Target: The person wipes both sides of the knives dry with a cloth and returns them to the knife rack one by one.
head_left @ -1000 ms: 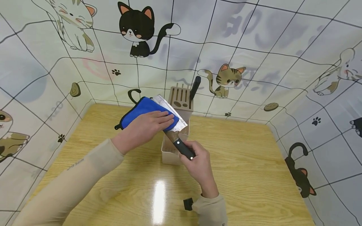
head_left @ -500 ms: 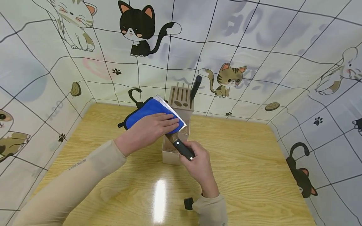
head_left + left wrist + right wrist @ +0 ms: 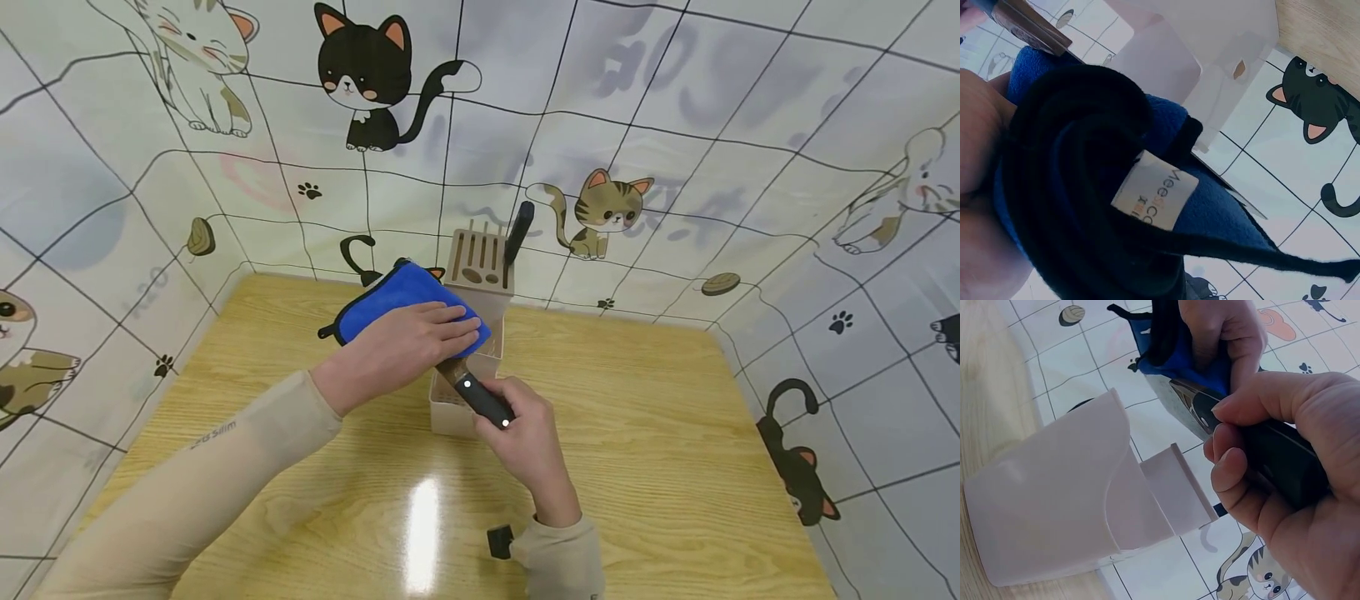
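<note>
My right hand [image 3: 525, 429] grips the black riveted handle [image 3: 486, 402] of a cleaver, whose broad metal blade points up and left. A blue cloth [image 3: 397, 292] with black edging is folded over the blade and hides most of it in the head view. My left hand [image 3: 405, 342] lies across the cloth, and its fingers and thumb pinch cloth and blade from both sides, as the right wrist view shows. A strip of bare blade [image 3: 1179, 406] shows below the cloth there. In the left wrist view a white label [image 3: 1155, 190] hangs from the cloth.
Behind and below the hands stands a pale knife holder [image 3: 456, 417] with a slotted brown top [image 3: 480, 258]. A black-handled tool [image 3: 519, 233] stands in its right slot. It rests on a wooden table [image 3: 637, 433] in front of a cat-print backdrop [image 3: 675, 125].
My left hand and the cloth have slid slightly right along the blade, covering the pale strip of metal that showed at its upper edge. My right hand stays almost still.
</note>
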